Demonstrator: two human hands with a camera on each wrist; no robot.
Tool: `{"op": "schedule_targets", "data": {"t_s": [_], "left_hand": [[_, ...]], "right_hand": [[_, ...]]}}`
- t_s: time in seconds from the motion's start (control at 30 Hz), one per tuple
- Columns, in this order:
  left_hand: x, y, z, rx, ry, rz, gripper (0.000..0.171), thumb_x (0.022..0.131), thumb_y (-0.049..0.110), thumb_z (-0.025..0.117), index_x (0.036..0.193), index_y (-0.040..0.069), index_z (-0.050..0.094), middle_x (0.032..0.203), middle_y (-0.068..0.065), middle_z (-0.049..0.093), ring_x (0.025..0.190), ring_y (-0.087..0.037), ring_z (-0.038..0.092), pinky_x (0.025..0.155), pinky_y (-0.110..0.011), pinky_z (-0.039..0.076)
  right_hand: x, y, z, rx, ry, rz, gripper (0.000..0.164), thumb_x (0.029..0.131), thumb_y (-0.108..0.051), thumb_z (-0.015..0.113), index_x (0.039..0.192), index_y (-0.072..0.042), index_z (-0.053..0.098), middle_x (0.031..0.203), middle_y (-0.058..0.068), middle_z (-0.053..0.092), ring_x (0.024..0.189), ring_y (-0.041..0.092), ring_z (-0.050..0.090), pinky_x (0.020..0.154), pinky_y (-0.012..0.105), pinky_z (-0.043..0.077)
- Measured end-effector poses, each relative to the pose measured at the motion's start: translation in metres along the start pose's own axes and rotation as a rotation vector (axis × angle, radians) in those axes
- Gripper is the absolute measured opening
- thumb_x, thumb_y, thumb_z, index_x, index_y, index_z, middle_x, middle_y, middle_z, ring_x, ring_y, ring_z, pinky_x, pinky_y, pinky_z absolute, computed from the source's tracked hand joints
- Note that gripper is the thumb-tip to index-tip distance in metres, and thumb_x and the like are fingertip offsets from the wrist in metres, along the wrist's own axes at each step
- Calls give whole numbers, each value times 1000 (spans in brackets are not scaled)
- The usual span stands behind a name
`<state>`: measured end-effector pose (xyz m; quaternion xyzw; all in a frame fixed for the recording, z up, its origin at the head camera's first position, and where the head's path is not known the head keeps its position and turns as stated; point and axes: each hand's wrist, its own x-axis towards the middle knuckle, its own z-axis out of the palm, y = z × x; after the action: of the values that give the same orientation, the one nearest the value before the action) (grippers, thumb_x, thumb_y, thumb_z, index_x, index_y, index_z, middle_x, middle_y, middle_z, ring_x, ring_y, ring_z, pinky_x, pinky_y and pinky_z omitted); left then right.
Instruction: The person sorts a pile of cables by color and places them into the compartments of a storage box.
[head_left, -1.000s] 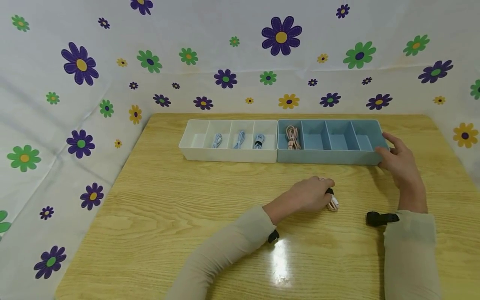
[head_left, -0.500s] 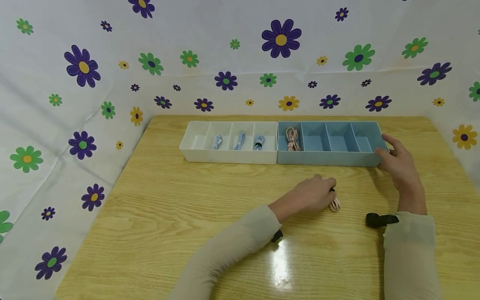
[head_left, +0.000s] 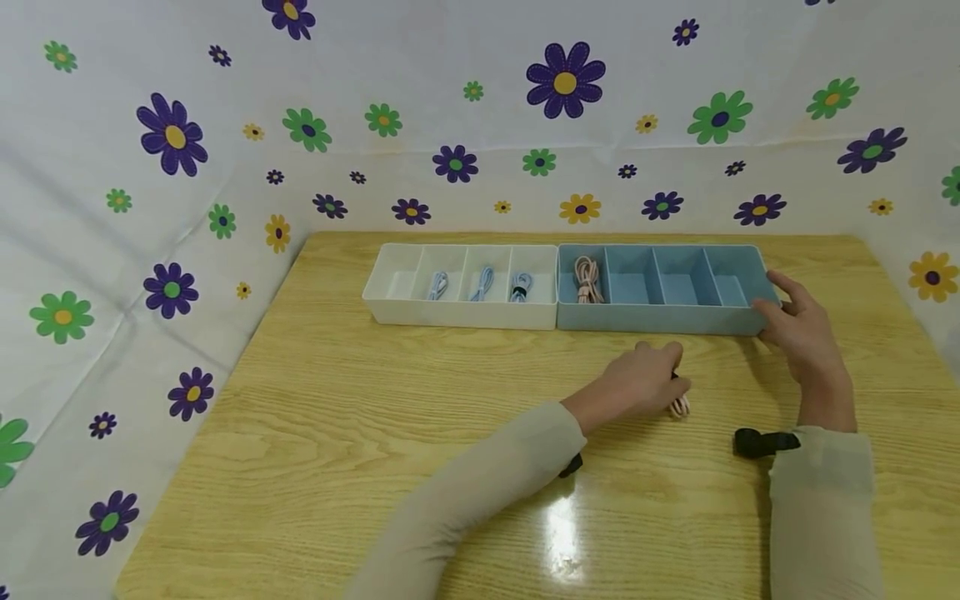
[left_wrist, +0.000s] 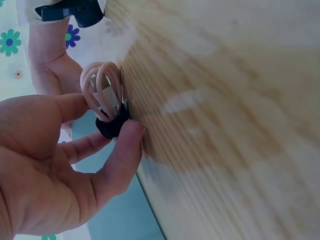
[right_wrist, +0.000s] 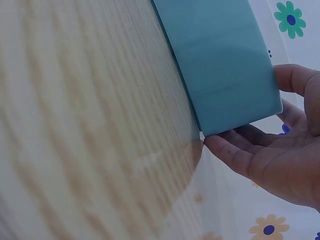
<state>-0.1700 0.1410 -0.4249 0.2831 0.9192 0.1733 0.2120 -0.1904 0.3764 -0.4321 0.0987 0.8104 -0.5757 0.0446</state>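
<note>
My left hand [head_left: 643, 379] pinches a coiled pink charging cable [left_wrist: 102, 92] just over the table, in front of the blue compartment box [head_left: 660, 319]. A black strap [left_wrist: 112, 124] wraps the coil, and a metal plug [left_wrist: 107, 97] shows among its loops. Around the right end of the blue box my right hand [head_left: 806, 333] has its thumb at the front rim and its fingers along the end wall. Another pink coiled cable [head_left: 587, 279] lies in that box's leftmost compartment. The left hand largely covers its cable in the head view.
Left of the blue box, end to end with it, stands a white compartment box [head_left: 461, 315]. Three of its compartments each hold a light blue coiled cable [head_left: 521, 286]. A flower-print cloth [head_left: 495, 125] hangs behind the wooden table [head_left: 337, 433].
My left hand has shifted slightly right, with the pink cable in its fingers. My right hand stays at the end of the blue box.
</note>
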Motion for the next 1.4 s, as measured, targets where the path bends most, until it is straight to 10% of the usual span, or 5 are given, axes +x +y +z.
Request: {"op": "schedule_targets", "data": {"t_s": [0.17, 0.47, 0.83, 1.17, 1.4], "left_hand": [[-1, -3, -2, -98, -33, 3, 16, 101, 24, 55, 114, 17, 48, 71, 1, 56, 47, -9, 40, 46, -23, 34], [-1, -17, 0, -463, -88, 3, 30, 98, 12, 59, 127, 13, 49, 58, 1, 44, 42, -11, 38, 45, -22, 38], [-11, -34, -19, -934, 92, 106, 35, 97, 0, 59, 130, 9, 53, 94, -7, 62, 72, -15, 64, 66, -35, 58], [-10, -36, -55, -1002, 232, 124, 31, 96, -2, 60, 126, 4, 54, 99, -9, 57, 73, -16, 64, 80, -53, 56], [1, -37, -71, -947, 306, 102, 26, 97, 1, 60, 123, 3, 55, 103, -11, 59, 76, -16, 65, 68, -30, 59]], "right_hand": [[0, 1, 2, 17, 0, -11, 68, 104, -37, 41, 161, -21, 9, 159, 34, 6, 141, 49, 22, 74, 9, 44], [1, -1, -1, 6, 2, 9, 68, 104, -38, 41, 161, -23, 7, 161, 31, 2, 144, 48, 20, 78, 15, 47], [1, -3, 0, -8, 9, -1, 67, 105, -39, 40, 161, -24, 8, 161, 31, 4, 144, 46, 21, 88, 19, 48], [2, -3, 1, 0, 4, -7, 68, 104, -41, 41, 161, -26, 9, 161, 30, 4, 143, 45, 23, 81, 13, 48], [1, 2, 1, 0, -6, 6, 69, 104, -43, 41, 161, -28, 7, 161, 30, 4, 143, 45, 24, 77, 11, 47]]}}
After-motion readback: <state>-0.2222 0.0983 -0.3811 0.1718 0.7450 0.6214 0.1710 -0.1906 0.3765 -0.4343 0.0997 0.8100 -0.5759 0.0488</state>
